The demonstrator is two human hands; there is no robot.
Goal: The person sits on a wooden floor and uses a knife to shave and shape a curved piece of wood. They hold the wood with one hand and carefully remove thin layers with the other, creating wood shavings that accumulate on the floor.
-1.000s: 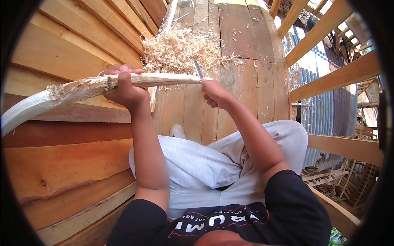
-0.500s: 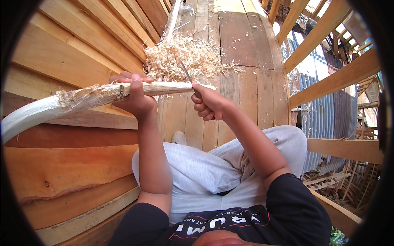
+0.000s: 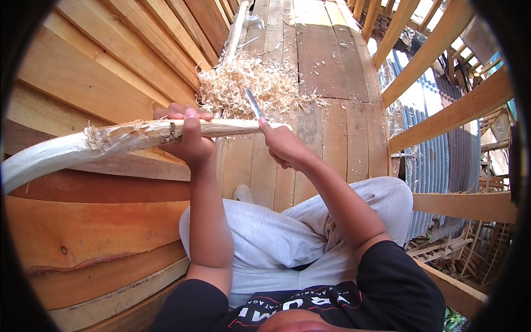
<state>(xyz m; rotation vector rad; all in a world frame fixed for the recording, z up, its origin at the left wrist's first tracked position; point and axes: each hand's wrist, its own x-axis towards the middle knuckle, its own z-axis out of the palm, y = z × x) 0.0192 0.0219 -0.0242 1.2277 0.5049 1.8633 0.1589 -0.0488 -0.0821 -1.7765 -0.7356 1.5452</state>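
Observation:
A long, curved, pale branch (image 3: pixel 61 157), stripped of bark, reaches from the left rim across to the middle of the view. My left hand (image 3: pixel 191 138) is closed round it, thumb on top, beside a dark knot. Rough, frayed fibres stand up on the wood to the left of that hand. My right hand (image 3: pixel 285 145) grips a knife at the branch's tapered right end. The knife's blade (image 3: pixel 253 103) sticks out past the far side of the wood, its tip pointing away and a little left. Fingers hide the knife's handle.
A heap of curled wood shavings (image 3: pixel 249 83) lies on the plank floor (image 3: pixel 332 133) beyond the branch. Stacked boards (image 3: pixel 88 227) line the left side. On the right runs a wooden railing (image 3: pixel 459 205), with corrugated metal sheets (image 3: pixel 423 149) outside it. My crossed legs (image 3: pixel 265 232) are below.
The right hand has turned slightly, and more of the blade's flat face shows. Both hands and the branch sit slightly lower and further right in view. The grips are unchanged.

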